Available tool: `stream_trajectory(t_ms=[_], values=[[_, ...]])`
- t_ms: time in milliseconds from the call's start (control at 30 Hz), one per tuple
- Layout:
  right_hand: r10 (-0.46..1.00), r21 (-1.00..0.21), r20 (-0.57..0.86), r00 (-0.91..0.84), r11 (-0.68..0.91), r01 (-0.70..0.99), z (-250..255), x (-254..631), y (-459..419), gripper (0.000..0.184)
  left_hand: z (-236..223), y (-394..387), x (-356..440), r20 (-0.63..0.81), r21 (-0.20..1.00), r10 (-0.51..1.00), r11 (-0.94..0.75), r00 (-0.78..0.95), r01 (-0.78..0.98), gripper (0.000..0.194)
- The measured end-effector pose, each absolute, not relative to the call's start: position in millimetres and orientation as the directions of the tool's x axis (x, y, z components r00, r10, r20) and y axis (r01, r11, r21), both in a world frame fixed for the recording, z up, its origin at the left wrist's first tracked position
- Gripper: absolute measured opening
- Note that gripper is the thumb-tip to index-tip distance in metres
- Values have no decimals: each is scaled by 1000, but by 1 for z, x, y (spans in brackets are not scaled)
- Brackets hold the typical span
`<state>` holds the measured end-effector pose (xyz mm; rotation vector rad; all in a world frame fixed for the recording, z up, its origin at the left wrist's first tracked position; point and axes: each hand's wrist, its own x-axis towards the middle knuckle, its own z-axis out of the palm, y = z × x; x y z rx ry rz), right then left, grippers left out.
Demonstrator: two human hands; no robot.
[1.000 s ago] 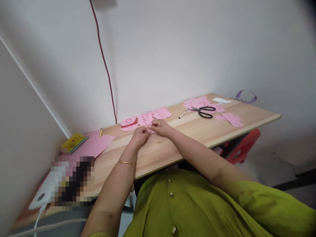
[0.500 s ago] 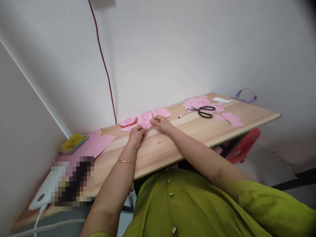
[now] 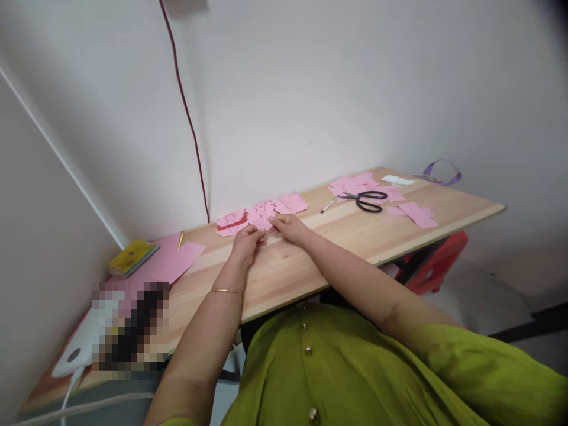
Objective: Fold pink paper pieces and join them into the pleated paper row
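Observation:
A pink paper cutout (image 3: 261, 214) with a jagged edge and printed or drawn marks is pinched between my two hands above the wooden table. My left hand (image 3: 247, 241) grips its lower left edge, fingers closed. On its right edge, my right hand (image 3: 287, 227) holds it between thumb and fingers. Another pink cutout (image 3: 228, 229) with a red strip lies just left of it, and a third pink cutout (image 3: 291, 203) lies to the right against the wall. The held cutout partly overlaps these neighbours.
Black-handled scissors (image 3: 368, 201) and a pen (image 3: 329, 204) lie right of my hands, beside pink paper scraps (image 3: 416, 214). Pink sheets (image 3: 184, 260) and a yellow packet (image 3: 132, 257) are at the left, near a white device (image 3: 75, 352). A red stool (image 3: 439, 266) stands below the table.
My right hand has shifted slightly down and left along the edge of the pink cutout. Everything else stays where it was.

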<state>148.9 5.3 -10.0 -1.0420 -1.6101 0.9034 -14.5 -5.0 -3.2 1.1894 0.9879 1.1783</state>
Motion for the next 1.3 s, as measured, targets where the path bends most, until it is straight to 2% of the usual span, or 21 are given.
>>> stream_trajectory(t_ms=[133, 300, 467, 600, 867, 967, 1067, 1167, 1300], values=[[894, -857, 438, -96, 447, 257, -9, 152, 5, 40, -5, -3, -15, 34, 994, 992, -20, 125, -112, 33], [874, -852, 485, -31, 481, 205, -10, 151, 6, 28, -6, -2, -16, 94, 995, 989, -92, 117, -26, 29], [902, -880, 431, -28, 427, 210, -6, 152, 5, 37, -6, -2, -16, 76, 996, 991, -72, 107, -45, 30], [928, -912, 369, -60, 374, 167, -8, 153, 4, 34, -7, -1, -17, 67, 995, 991, -58, 112, -87, 31], [894, -869, 415, -168, 445, 219, -13, 150, 4, 30, -10, 0, -16, 97, 994, 986, -89, 136, -62, 29], [908, -890, 385, -164, 413, 193, -11, 150, 3, 34, -9, 0, -18, 77, 995, 988, -69, 130, -66, 28], [911, -909, 388, -140, 404, 105, -9, 152, 3, 28, -6, -1, -19, 35, 995, 989, -21, 144, -93, 30], [886, -893, 438, -155, 448, 37, -11, 156, 5, 42, -4, -2, -20, -17, 995, 989, 31, 147, -96, 32], [783, -773, 573, -243, 614, 158, -14, 158, 8, 40, -2, -3, -20, -26, 992, 987, 45, 156, -117, 33]])
